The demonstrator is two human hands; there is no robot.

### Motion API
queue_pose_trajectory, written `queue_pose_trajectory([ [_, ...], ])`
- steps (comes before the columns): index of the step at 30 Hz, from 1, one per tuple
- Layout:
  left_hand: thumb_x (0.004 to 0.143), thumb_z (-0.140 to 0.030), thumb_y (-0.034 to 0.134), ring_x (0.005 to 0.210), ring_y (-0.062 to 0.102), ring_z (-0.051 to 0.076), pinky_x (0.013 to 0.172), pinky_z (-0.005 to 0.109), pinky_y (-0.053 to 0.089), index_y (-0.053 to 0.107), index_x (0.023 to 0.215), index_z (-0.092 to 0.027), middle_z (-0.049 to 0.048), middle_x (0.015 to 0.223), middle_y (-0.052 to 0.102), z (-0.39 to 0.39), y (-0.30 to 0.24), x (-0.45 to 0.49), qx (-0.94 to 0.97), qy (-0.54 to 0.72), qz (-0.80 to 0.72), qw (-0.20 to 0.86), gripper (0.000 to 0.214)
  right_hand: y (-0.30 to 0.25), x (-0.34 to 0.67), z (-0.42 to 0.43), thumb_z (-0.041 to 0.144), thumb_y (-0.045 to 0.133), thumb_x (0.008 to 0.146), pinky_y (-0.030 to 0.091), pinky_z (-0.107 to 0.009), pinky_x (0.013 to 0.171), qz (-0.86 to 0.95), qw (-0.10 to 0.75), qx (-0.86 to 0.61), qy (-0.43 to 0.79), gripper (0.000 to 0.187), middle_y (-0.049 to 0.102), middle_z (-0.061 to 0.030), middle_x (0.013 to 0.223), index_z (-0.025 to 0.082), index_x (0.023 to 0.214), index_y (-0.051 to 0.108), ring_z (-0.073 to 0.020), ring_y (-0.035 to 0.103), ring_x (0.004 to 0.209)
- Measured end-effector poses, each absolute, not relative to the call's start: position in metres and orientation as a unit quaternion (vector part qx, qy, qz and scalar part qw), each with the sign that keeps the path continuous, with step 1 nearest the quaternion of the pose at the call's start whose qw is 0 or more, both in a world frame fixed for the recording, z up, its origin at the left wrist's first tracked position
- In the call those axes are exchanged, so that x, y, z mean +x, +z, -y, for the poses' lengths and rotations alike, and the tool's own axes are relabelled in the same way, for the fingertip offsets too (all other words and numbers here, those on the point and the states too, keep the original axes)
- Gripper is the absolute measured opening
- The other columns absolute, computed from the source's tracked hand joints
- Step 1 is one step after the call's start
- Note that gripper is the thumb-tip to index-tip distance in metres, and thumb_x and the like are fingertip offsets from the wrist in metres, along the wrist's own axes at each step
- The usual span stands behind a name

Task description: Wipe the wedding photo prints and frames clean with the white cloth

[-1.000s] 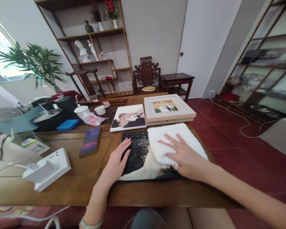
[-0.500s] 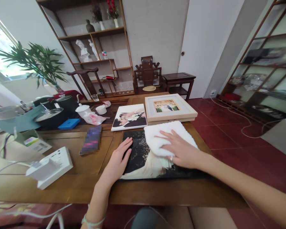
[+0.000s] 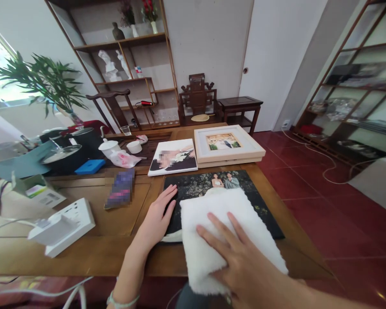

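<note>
A dark wedding photo panel (image 3: 193,183) lies flat near the table's front edge, showing two people in formal dress against a black background. My left hand (image 3: 157,216) rests flat on its left edge, fingers stretched out. Over the lower part of the panel is a folded white fluffy towel (image 3: 199,214), hanging past the front edge. My right hand (image 3: 236,253) holds the towel, with spread fingers on top and a fold of cloth by the thumb. The thumb's tip is hidden.
Behind the panel are a white-edged photo print (image 3: 157,171) and a pale wooden picture frame (image 3: 201,156). To the left are a white power strip (image 3: 79,229), a small box (image 3: 49,195), a blue block (image 3: 90,166), a white teapot (image 3: 108,146) and dark pots (image 3: 66,156).
My right hand has drawn the towel toward me from the panel's far right, uncovering the pictured couple. My left hand has stayed on the left edge. The view has shifted slightly.
</note>
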State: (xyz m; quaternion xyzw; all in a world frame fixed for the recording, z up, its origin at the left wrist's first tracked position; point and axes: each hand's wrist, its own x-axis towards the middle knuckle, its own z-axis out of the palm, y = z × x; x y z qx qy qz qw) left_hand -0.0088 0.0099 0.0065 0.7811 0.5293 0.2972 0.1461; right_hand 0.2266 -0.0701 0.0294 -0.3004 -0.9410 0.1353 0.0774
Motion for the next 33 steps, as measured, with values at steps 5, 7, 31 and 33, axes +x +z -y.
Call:
queue_pose_trajectory([
  [5, 0.092, -0.028, 0.038, 0.131, 0.040, 0.020, 0.110, 0.042, 0.030, 0.054, 0.125, -0.017, 0.0080, 0.137, 0.049, -0.008, 0.008, -0.008, 0.779, 0.295, -0.532, 0.149, 0.039, 0.032, 0.233, 0.036, 0.021, 0.055, 0.073, 0.005, -0.063, 0.106, 0.930, 0.104, -0.334, 0.111, 0.038, 0.031, -0.0062, 0.148, 0.024, 0.110, 0.064, -0.0335, 0.011, 0.138],
  [7, 0.092, -0.028, 0.038, 0.130, 0.041, 0.020, 0.110, 0.042, 0.030, 0.054, 0.124, -0.018, 0.0075, 0.137, 0.050, -0.008, 0.009, -0.008, 0.778, 0.300, -0.532, 0.150, 0.038, 0.033, 0.236, 0.008, 0.016, 0.052, 0.074, 0.009, -0.062, 0.106, 0.917, 0.109, -0.372, 0.093, 0.043, 0.035, -0.0068, 0.146, 0.023, 0.116, 0.061, -0.0316, 0.015, 0.137],
  [31, 0.091, -0.028, 0.038, 0.130, 0.041, 0.020, 0.110, 0.042, 0.030, 0.055, 0.123, -0.016, 0.0090, 0.136, 0.050, -0.009, 0.008, -0.008, 0.778, 0.299, -0.530, 0.156, 0.038, 0.038, 0.208, 0.012, 0.023, 0.051, 0.080, 0.005, -0.064, 0.105, 0.924, 0.095, -0.360, 0.083, 0.039, 0.029, -0.0048, 0.149, 0.024, 0.117, 0.060, -0.0322, 0.012, 0.138],
  [33, 0.091, -0.028, 0.039, 0.130, 0.040, 0.020, 0.110, 0.041, 0.030, 0.055, 0.123, -0.016, 0.0090, 0.136, 0.051, -0.009, 0.007, -0.009, 0.779, 0.304, -0.526, 0.156, 0.038, 0.039, 0.203, -0.014, 0.020, 0.050, 0.080, 0.009, -0.064, 0.104, 0.917, 0.089, -0.382, 0.066, 0.044, 0.030, -0.0068, 0.149, 0.022, 0.123, 0.057, -0.0333, 0.014, 0.137],
])
